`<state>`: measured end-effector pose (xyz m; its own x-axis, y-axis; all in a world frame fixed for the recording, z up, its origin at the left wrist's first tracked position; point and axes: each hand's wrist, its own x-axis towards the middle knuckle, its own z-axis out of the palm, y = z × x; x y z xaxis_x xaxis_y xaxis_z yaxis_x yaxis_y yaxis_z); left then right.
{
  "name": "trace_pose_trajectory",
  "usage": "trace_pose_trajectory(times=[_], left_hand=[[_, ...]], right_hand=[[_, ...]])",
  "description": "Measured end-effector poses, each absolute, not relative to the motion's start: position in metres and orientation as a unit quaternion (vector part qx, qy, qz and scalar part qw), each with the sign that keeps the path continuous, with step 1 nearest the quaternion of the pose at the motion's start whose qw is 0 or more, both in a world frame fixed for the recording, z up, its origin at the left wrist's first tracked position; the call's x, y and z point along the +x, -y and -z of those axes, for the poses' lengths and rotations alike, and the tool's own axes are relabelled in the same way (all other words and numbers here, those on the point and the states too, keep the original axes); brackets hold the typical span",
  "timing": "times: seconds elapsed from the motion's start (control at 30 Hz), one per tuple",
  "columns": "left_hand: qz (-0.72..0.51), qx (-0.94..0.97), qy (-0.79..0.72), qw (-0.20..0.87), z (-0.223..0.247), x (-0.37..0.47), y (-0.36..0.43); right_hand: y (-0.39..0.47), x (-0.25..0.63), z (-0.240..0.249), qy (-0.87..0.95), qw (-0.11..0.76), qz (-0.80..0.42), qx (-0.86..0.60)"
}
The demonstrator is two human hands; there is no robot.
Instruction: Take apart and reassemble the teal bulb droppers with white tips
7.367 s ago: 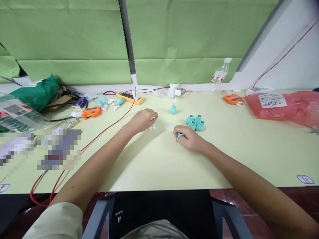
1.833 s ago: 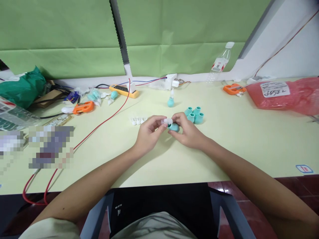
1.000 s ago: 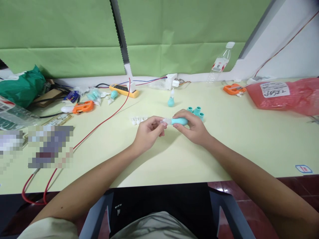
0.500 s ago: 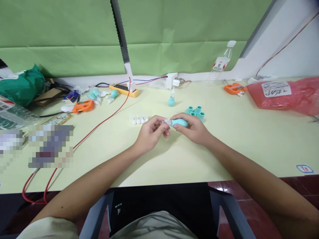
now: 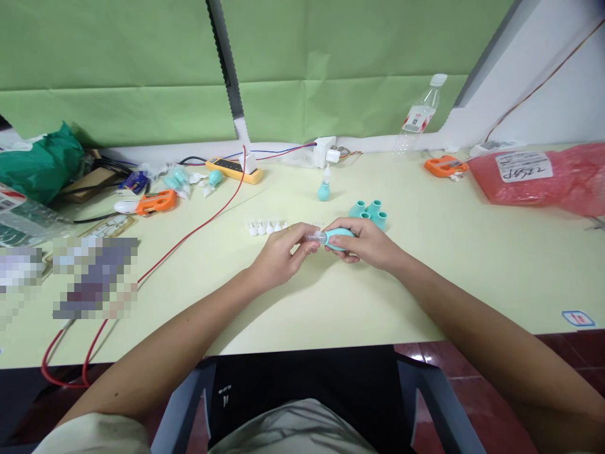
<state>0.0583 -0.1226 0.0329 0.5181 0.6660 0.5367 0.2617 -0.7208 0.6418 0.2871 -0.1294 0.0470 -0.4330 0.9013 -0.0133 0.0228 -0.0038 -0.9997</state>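
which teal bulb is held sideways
The pear-shaped teal bulb in the right hand; the four open teal bulbs and the nozzled teal bulb stand upright, unheld.

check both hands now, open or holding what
Left hand: closed, fingers gripping the clear tip.
Right hand: closed, holding the teal bulb.

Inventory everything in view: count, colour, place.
Round bulb: 1, teal, centre
Plastic nozzle: 1, clear, at bulb's mouth
Open-necked bulbs: 4, teal, centre-right
Upright nozzled bulb: 1, teal, back
Small pieces: 5+, white, centre-left
Plastic bottle: 1, clear, back right
Plastic package: 1, red, right
Plastic bag: 1, green, left
Looped plastic items: 2, orange, left and right
Table: 1, pale yellow, beneath
Other clutter: uncounted, mixed, mostly left
Left grip: 1, bare, on nozzle
Right grip: 1, bare, on bulb
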Motion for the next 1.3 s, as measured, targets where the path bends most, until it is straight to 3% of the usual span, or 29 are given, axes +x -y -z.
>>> trace_pose_trajectory(times=[0.17,0.4,0.5,0.63,0.8,1.07,1.3], left_hand=[[-0.383,0.872,-0.26,0.158,-0.029,0.055,0.118],[-0.377,0.885,-0.223,0.159,-0.036,0.055,0.119],[-0.405,0.837,-0.27,0.251,-0.037,0.058,0.122],[-0.418,0.71,-0.326,0.464,-0.04,0.065,0.126],[-0.397,0.609,-0.33,0.602,-0.051,0.07,0.13],[-0.386,0.659,-0.309,0.567,-0.049,0.065,0.126],[-0.339,0.788,-0.309,0.41,-0.051,0.056,0.125]], right_hand=[[0.127,0.287,-0.047,0.522,0.341,-0.683,-0.379],[0.125,0.289,-0.045,0.493,0.312,-0.726,-0.363],[0.127,0.286,-0.045,0.594,0.384,-0.6,-0.373],[0.128,0.287,-0.044,0.714,0.449,-0.367,-0.393],[0.127,0.289,-0.04,0.791,0.452,-0.252,-0.327],[0.126,0.292,-0.041,0.802,0.44,-0.275,-0.297],[0.128,0.293,-0.04,0.75,0.399,-0.382,-0.364]])
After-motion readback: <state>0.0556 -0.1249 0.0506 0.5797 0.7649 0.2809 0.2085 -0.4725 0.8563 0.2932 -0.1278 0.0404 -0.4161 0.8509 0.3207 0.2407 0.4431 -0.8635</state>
